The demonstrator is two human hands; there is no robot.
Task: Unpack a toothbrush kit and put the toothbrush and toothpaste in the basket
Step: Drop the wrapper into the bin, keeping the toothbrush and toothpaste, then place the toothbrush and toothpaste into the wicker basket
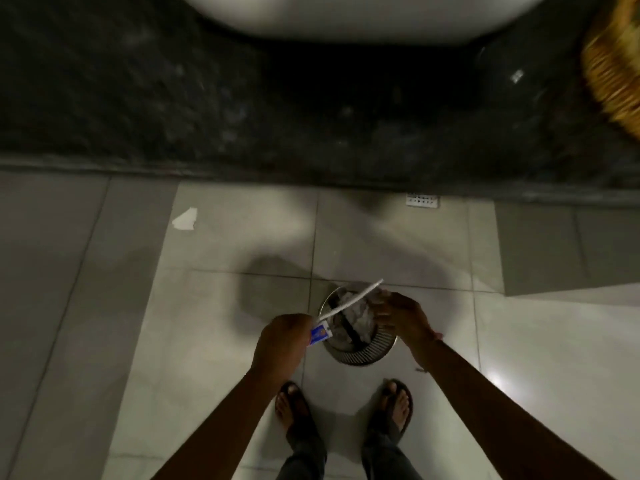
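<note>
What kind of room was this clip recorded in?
Most likely a bathroom: a white basin sits on a dark stone counter, the tiled floor has a drain grate, and a small metal bin stands below.

one toothbrush [349,299], one toothpaste [319,334], one metal bin [360,344], one wicker basket [616,64], two hands, one paper scrap [186,220]

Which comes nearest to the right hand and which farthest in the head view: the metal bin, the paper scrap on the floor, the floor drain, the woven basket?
From the right hand:
1. Metal bin, directly under it.
2. Floor drain, ahead by the dark counter's edge.
3. Paper scrap, ahead to the left.
4. Woven basket, far right on the counter.
</note>
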